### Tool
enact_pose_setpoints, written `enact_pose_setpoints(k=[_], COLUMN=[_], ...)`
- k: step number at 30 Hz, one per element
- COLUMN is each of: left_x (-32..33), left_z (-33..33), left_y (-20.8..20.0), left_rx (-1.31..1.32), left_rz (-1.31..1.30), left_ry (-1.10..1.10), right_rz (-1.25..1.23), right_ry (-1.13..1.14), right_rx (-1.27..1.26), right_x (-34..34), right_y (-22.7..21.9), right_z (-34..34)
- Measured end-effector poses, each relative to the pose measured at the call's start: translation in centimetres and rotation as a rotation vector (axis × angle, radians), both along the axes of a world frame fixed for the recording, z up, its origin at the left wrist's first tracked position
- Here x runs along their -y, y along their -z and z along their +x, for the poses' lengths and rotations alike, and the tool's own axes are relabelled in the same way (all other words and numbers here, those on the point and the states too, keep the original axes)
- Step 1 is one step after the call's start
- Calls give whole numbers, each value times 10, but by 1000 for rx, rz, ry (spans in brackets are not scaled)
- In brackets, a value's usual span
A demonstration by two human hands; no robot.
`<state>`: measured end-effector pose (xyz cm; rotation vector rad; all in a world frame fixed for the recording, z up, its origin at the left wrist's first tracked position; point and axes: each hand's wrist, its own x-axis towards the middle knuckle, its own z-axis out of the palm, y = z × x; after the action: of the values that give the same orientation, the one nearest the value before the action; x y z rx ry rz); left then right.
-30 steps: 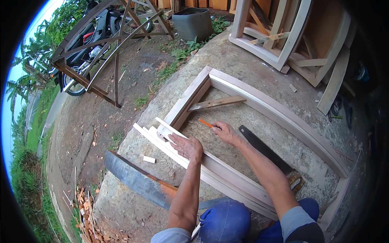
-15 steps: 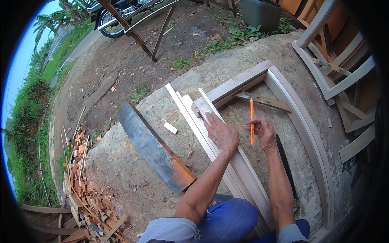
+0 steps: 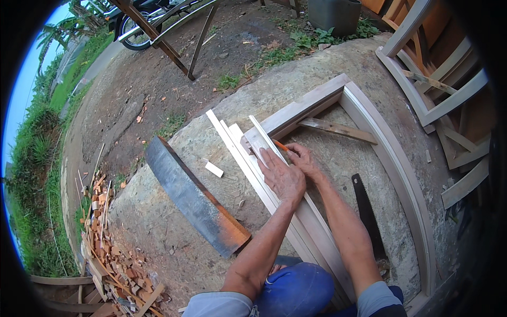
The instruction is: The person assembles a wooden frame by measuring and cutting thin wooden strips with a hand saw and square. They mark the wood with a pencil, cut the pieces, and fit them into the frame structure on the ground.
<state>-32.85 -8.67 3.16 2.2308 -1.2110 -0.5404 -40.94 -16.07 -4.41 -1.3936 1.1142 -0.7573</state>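
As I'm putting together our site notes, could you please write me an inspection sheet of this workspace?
Surface: rough, marked grey slab.
Job's things: wooden frame lying on the slab; pale strips along its near-left side; orange pencil in use.
Clutter: handsaw inside the frame; dark board with an orange end, small white block and scrap wood heap to the left.
Hands: left hand flat on the wood; right hand close beside it, holding the pencil.
Cables: nothing seen around the frame.
Surroundings: motorcycle, grey bin, more frames.
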Motion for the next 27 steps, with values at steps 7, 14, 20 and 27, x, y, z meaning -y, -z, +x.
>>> enact_pose_setpoints(k=[7, 14, 20, 27], left_x=[0, -1, -2, -1], left_z=[0, -1, 0, 0], left_y=[0, 1, 5, 3], left_rx=[-12, 22, 21, 13], left_rz=[-9, -10, -33, -27], left_ry=[4, 7, 17, 13], right_rz=[-60, -99, -148, -197], right_ry=[-77, -59, -3, 9], right_rx=[10, 41, 56, 25], right_x=[16, 21, 21, 25], right_y=[2, 19, 25, 20], right_z=[14, 25, 32, 37])
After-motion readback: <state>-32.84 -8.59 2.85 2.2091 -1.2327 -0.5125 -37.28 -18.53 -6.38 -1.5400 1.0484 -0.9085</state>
